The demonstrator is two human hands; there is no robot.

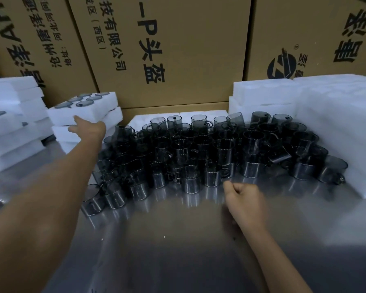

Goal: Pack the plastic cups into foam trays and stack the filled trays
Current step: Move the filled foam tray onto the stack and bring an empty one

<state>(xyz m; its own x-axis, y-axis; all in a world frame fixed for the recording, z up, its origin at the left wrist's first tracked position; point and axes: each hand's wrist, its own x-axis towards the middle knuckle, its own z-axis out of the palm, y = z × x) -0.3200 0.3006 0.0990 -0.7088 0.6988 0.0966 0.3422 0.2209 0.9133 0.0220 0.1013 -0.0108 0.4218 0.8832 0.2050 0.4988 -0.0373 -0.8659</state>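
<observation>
A: Reaching toward ten o'clock, the left hand lies with straight, spread fingers against the front edge of the filled foam tray; nothing is gripped.

B: And that tray?

A: It tops a short stack of foam trays at ten o'clock, with dark cup rims showing in its round pockets. A taller pile of trays stands farther out at nine o'clock.

B: The right hand?

A: The right hand hovers at the centre of the metal table, fingers curled into a loose fist, holding nothing, just beside the nearest cups.

B: Where are the cups?

A: The smoky plastic cups, each with a handle, crowd the table from eleven to two o'clock, mostly upright, a few tipped. Behind them at twelve o'clock lies another foam tray. Empty foam trays are piled at two and three o'clock.

B: Any writing?

A: The cardboard boxes along the back carry black Chinese print turned sideways. I can read "有限公司", "(西区)", "P头盔", "沧州" and "地址". A round logo with a Z-like mark sits at one o'clock.
</observation>
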